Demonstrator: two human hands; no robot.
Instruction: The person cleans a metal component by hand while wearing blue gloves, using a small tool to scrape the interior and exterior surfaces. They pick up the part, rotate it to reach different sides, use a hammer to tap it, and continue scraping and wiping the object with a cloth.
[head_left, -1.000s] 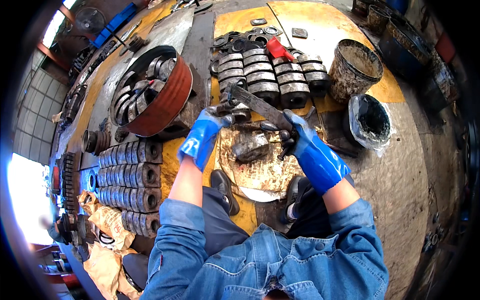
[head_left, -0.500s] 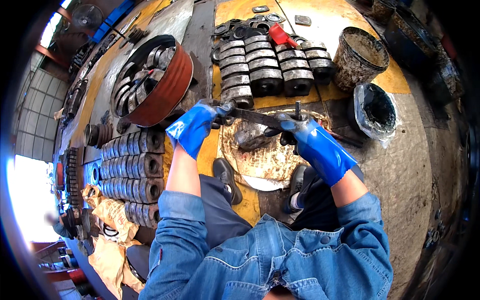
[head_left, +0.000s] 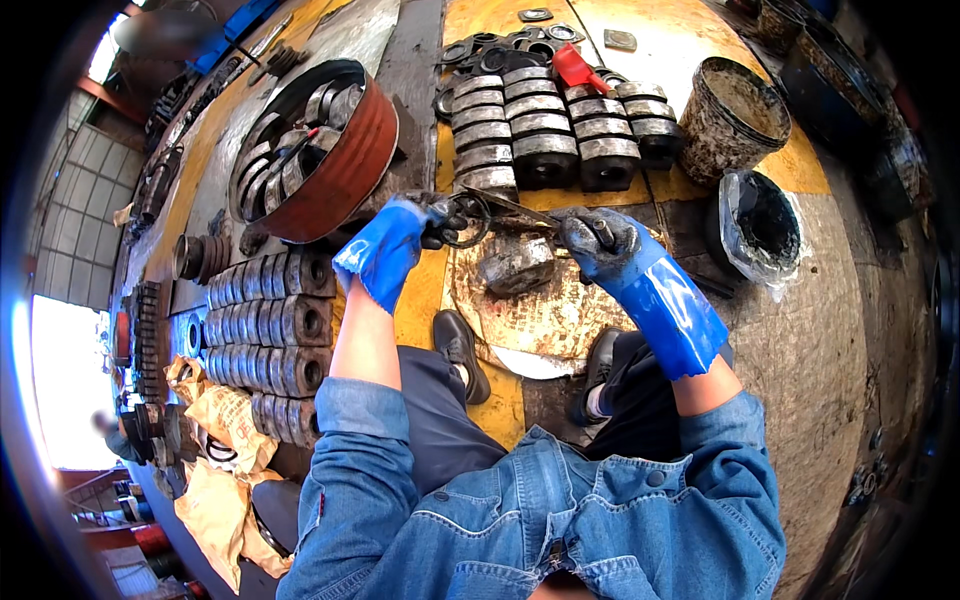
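Observation:
Both hands wear blue rubber gloves with blackened fingers. My left hand (head_left: 405, 235) is closed on a thin dark ring (head_left: 485, 232), which hangs beside its fingertips. My right hand (head_left: 605, 245) wraps round a flat metal bar (head_left: 525, 211) whose far end reaches toward the ring; a short round end pokes up from the fist. Whether bar and ring touch, I cannot tell. Below and between the hands, a greasy metal block (head_left: 517, 264) rests on a stained round mat (head_left: 540, 325) before my shoes.
Rows of metal blocks (head_left: 540, 140) stand ahead, a red scoop (head_left: 575, 68) on top. A rusty-red drum ring (head_left: 335, 175) full of parts lies left, above more block rows (head_left: 265, 325). Right are a grimy bucket (head_left: 715, 135) and a plastic-lined bucket (head_left: 735, 225). Brown paper bags (head_left: 215, 510) lie lower left.
The bar has tilted in my right hand, which has turned so its back faces up. The ring at my left fingers now shows clearly. The view has shifted slightly.

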